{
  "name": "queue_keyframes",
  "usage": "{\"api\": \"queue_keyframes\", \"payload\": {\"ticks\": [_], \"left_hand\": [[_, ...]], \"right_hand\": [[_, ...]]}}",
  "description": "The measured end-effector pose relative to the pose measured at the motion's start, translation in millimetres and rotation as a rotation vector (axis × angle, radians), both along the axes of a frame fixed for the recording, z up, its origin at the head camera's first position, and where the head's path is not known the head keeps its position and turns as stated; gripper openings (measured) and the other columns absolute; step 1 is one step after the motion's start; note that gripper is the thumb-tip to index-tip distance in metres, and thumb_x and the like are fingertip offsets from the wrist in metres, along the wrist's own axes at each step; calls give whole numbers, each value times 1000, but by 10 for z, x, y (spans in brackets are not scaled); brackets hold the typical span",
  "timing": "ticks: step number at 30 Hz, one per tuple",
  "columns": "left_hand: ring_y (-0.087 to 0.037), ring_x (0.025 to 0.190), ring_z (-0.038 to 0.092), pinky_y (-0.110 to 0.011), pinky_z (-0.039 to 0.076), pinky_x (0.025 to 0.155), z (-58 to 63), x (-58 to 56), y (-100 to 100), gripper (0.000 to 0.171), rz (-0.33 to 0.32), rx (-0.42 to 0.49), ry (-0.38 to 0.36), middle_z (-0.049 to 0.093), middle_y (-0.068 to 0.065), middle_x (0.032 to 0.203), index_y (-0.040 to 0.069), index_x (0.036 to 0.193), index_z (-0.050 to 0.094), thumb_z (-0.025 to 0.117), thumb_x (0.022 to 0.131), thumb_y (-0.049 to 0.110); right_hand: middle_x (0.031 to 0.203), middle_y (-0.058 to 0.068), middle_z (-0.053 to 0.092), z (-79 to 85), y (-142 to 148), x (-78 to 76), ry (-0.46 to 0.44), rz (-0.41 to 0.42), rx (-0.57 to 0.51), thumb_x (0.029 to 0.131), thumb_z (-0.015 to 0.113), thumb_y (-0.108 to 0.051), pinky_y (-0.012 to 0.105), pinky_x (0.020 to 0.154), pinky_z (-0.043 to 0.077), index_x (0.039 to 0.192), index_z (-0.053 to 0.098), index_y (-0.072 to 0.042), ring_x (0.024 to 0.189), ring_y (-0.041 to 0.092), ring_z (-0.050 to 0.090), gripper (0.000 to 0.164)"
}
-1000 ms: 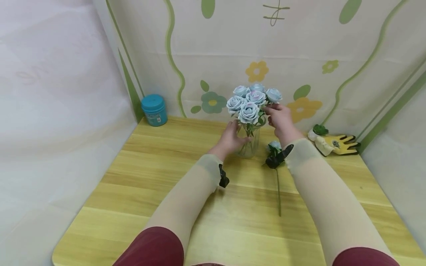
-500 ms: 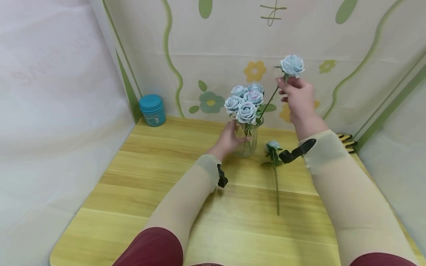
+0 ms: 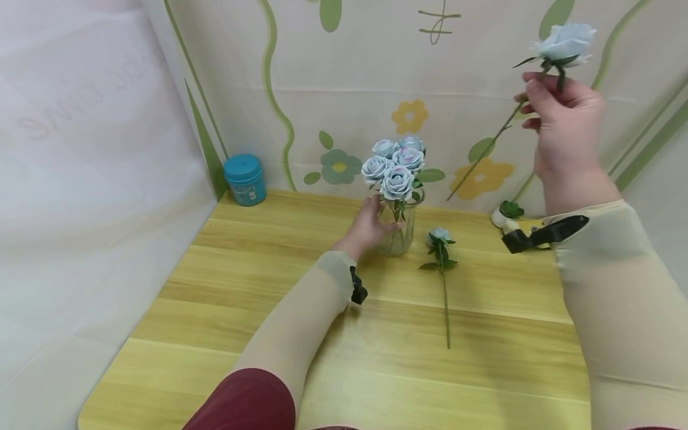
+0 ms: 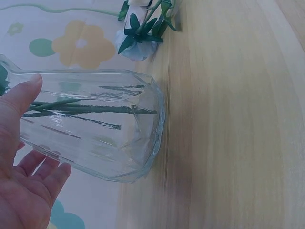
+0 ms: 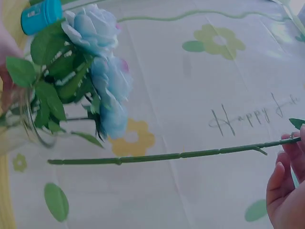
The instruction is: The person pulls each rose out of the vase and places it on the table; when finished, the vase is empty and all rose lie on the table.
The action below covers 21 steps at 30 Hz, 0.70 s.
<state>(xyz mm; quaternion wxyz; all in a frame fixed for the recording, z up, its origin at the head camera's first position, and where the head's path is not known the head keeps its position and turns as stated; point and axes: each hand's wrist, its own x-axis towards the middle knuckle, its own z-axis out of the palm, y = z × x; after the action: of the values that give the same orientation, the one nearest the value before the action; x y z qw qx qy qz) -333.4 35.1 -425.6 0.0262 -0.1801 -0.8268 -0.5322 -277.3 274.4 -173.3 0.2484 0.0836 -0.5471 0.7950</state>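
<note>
My left hand point(image 3: 369, 227) grips the clear glass vase point(image 4: 95, 143) near its neck, thumb on one side and fingers on the other. Several pale blue roses point(image 3: 398, 170) stand in the vase, their green stems showing through the glass. Up at the right, my right hand point(image 3: 570, 125) pinches a single blue rose point(image 3: 567, 43) just below its bloom. Its long stem point(image 5: 143, 159) slants down toward the vase, the tip outside the rim. Another blue rose point(image 3: 442, 254) lies on the table, right of the vase.
On the wooden table point(image 3: 269, 346), a blue lidded tub point(image 3: 245, 180) stands at the back left. At the back right are a small potted plant point(image 3: 509, 210) and a yellow glove point(image 3: 529, 227), partly hidden by the right wrist. A patterned cloth point(image 3: 344, 71) hangs behind.
My right hand has pulled one rose out of the vase and carried it up to the right. The left hand has kept its grip on the vase.
</note>
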Motion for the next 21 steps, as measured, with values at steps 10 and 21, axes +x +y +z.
{"api": "queue_keyframes", "payload": {"ticks": [10, 21], "left_hand": [[-28, 133, 45, -35, 40, 107, -8, -43, 5, 87, 4, -16, 18, 40, -13, 139, 7, 150, 32, 81, 83, 34], [-29, 133, 44, -35, 41, 106, -8, -42, -6, 87, 9, 6, 8, 42, -12, 134, 5, 150, 32, 82, 83, 27]], "right_hand": [[94, 8, 73, -377, 502, 131, -252, -61, 90, 73, 88, -6, 20, 52, 48, 106, 73, 2, 78, 16, 64, 37], [102, -14, 63, -1399, 1086, 78, -716, -180, 518, 84, 77, -41, 21, 72, 47, 114, 70, -24, 92, 10, 52, 35]]}}
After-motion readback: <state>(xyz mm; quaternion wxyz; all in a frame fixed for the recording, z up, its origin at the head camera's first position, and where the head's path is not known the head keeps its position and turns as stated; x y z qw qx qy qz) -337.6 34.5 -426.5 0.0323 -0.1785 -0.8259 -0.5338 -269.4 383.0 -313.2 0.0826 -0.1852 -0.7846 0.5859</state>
